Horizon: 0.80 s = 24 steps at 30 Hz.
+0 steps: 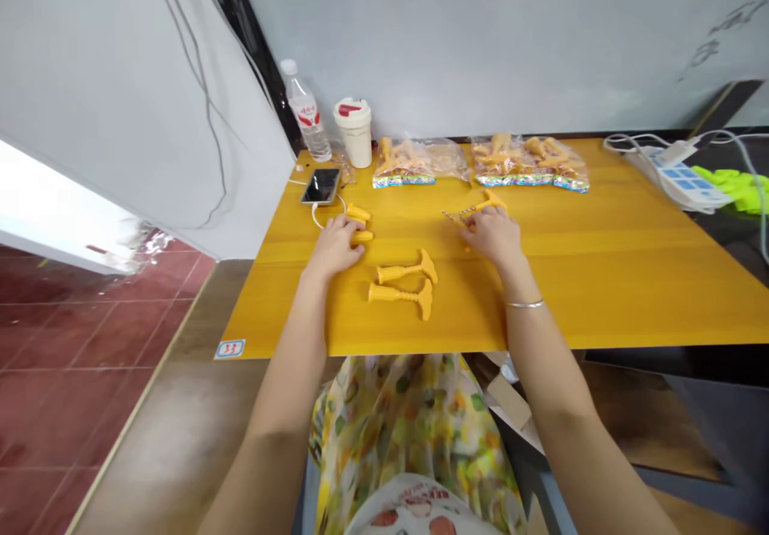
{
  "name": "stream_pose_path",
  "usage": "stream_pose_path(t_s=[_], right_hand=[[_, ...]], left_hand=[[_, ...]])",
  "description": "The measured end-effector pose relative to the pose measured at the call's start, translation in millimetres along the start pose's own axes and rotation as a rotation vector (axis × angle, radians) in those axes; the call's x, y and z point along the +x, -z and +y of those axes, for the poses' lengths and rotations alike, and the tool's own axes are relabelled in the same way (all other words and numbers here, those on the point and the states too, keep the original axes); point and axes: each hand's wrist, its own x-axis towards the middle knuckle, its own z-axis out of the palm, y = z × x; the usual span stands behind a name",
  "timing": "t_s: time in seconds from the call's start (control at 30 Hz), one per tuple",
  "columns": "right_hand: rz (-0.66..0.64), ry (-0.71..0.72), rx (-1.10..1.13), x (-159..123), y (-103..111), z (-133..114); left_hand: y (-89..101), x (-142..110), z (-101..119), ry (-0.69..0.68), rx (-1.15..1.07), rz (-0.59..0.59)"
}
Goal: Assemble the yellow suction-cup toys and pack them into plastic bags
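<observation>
My left hand (pixel 337 245) rests on the table with its fingers curled over yellow plastic sleeves; one sleeve (pixel 359 213) shows beyond the fingers and another (pixel 361 236) between fingers and thumb. At the right, my right hand (pixel 493 235) is closed on a yellow T-handled corkscrew (pixel 493 199). Bare metal spirals (pixel 460 215) stick out leftward from it; its fingers hide part of the handles. Between my hands and nearer to me lie two corkscrews with their sleeves on, the upper one (pixel 408 268) and the lower one (pixel 401 295), handles pointing right.
Along the wall stand a water bottle (pixel 308 114) and a lidded cup (pixel 356 133). Clear bags of yellow corkscrews, one (pixel 405 162) and more (pixel 529 161) to its right, lie beside them. A phone (pixel 322 187) with a white cable is left; a power strip (pixel 688 179) is right.
</observation>
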Motion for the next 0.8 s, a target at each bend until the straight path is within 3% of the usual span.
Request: stream_pose_path(t_s=[0.1,0.27,0.53,0.8], right_hand=[[0.1,0.144,0.07,1.1,-4.0,-10.6],[0.163,0.369,0.116,-2.0,-7.4,-25.7],[0.257,0.389,0.101,-1.2,-13.5,-23.6],[0.276,0.493,0.128,-5.6,-19.6,-35.1]], left_hand=[[-2.7,4.4,1.3,-0.042,-0.09,-0.057],[-13.8,11.1,23.6,-0.029,-0.274,0.109],[-29.8,17.1,37.9,0.01,-0.298,0.15],[-30.2,14.5,47.8,-0.102,-0.337,0.045]])
